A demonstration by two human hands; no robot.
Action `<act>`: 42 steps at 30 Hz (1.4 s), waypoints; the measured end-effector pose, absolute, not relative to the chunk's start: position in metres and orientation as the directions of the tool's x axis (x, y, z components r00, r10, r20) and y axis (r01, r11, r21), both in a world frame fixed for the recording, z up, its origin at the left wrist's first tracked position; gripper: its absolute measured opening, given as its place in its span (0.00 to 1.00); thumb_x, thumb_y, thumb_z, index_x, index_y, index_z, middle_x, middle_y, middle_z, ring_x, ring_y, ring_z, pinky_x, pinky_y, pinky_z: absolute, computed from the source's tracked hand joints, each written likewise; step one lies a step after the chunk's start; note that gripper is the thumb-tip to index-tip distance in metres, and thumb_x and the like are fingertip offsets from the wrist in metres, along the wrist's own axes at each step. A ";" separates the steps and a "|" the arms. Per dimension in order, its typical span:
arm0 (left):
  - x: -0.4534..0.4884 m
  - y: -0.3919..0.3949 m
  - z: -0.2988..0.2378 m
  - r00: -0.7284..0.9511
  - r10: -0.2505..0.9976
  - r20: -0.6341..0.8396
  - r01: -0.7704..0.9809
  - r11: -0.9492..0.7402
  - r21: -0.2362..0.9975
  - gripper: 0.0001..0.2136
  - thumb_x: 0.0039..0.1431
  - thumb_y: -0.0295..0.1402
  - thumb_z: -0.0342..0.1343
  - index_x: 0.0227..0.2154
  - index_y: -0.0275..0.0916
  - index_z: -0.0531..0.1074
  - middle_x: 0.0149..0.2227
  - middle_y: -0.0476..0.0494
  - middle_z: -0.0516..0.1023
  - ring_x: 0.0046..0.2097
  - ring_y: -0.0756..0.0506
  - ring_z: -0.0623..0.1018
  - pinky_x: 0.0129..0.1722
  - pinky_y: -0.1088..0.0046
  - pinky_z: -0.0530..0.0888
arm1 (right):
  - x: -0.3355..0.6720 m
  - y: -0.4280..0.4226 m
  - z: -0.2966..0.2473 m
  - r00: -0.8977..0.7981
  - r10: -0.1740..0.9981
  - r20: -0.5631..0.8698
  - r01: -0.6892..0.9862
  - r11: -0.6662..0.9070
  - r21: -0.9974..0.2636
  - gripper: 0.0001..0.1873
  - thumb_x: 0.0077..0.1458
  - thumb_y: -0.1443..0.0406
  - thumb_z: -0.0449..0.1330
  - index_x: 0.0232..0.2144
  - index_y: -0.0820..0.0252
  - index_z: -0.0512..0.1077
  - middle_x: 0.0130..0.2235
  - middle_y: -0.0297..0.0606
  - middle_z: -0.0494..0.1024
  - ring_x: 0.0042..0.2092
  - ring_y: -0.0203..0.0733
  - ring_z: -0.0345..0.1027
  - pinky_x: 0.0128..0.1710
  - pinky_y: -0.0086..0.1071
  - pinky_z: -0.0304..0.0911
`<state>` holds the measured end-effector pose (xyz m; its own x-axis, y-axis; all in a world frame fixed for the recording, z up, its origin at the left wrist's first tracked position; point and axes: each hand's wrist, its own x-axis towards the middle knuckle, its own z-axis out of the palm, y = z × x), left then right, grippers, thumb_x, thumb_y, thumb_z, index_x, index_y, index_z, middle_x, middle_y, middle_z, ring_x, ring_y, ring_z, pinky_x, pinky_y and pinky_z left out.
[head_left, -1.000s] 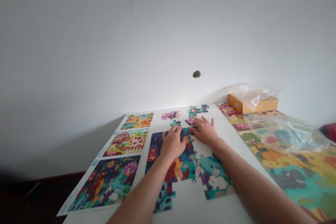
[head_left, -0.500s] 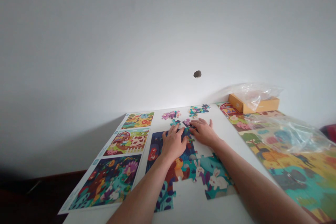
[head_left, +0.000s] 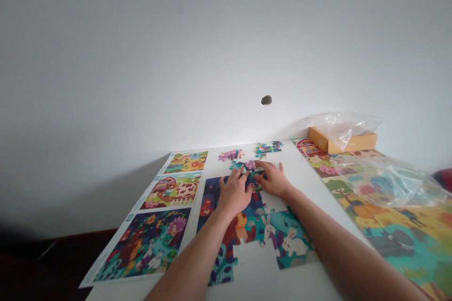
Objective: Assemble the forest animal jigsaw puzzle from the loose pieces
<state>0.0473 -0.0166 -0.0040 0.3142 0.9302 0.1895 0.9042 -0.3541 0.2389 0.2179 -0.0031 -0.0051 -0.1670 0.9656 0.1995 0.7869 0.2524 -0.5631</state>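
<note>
A half-built jigsaw [head_left: 247,225] with rabbits and dark blue night colours lies on the white table [head_left: 261,277]. My left hand [head_left: 235,193] rests flat on its upper part, fingers spread toward a teal loose piece [head_left: 236,165]. My right hand [head_left: 273,178] lies beside it, fingers stretched out, fingertips touching a purple loose piece [head_left: 250,165] at the puzzle's far edge. Neither hand grips anything that I can see.
A sheet of three reference pictures [head_left: 155,216] lies at the left. Loose pieces [head_left: 230,154] and a small joined cluster [head_left: 267,147] sit near the wall. At the right lie a finished colourful puzzle [head_left: 388,207], a clear plastic bag [head_left: 391,178] and an orange box [head_left: 341,140].
My right hand has slid the purple piece leftward, closer to the teal piece and my left hand. My left hand has barely moved.
</note>
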 end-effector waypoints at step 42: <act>0.050 -0.018 -0.006 0.078 0.959 0.272 0.952 -0.153 0.265 0.27 0.58 0.37 0.49 0.62 0.40 0.60 0.65 0.39 0.59 0.63 0.31 0.58 0.57 0.44 0.61 | 0.224 -0.001 -0.008 -0.108 0.990 0.094 0.941 0.132 -0.312 0.29 0.64 0.49 0.44 0.62 0.53 0.59 0.67 0.44 0.53 0.69 0.60 0.33 0.57 0.74 0.28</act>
<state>0.0499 -0.0179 -0.0055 0.0780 0.9591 0.2720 0.9520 -0.1527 0.2653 0.2244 -0.0010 -0.0079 -0.1076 0.9897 0.0941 0.9410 0.1319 -0.3116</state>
